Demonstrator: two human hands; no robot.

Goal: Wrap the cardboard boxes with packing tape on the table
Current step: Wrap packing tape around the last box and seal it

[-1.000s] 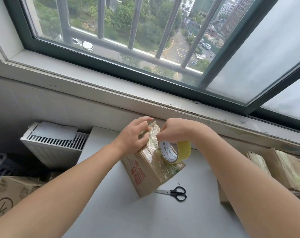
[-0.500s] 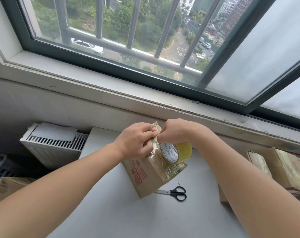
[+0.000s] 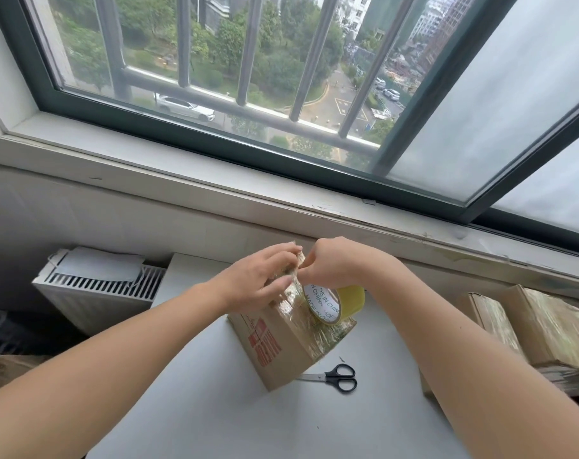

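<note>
A wide window (image 3: pixel 473 111) with dark green frames and outer bars fills the top of the view, above a pale sill (image 3: pixel 215 193). Below it stands the light grey table (image 3: pixel 248 415), and to the table's left a white radiator (image 3: pixel 96 299) with a folded sheet of paper (image 3: pixel 99 265) lying on top. At the table's right edge is a stack of wrapped boxes (image 3: pixel 546 329) already glossy with tape, well apart from the work in the middle. There the cardboard box (image 3: pixel 281 359) with red print on its side stands on the table near the far edge, tilted with one corner towards the camera, its upper face and right side covered in wrinkled clear tape. The left hand (image 3: pixel 258 279) lies over the box's top left edge with fingers nearly straight and spread, pressing the tape down, the thumb along the side. The right hand (image 3: pixel 334 263) is just beside it at the box's far top corner, fingers curled under; it appears to hold the tape roll (image 3: pixel 351 301), though the grip itself is hidden behind the knuckles. The yellowish roll hangs under that hand, touching the box's taped top, its white core printed with black letters. Black-handled scissors (image 3: pixel 339 378) lie closed on the table just in front of the box.
</note>
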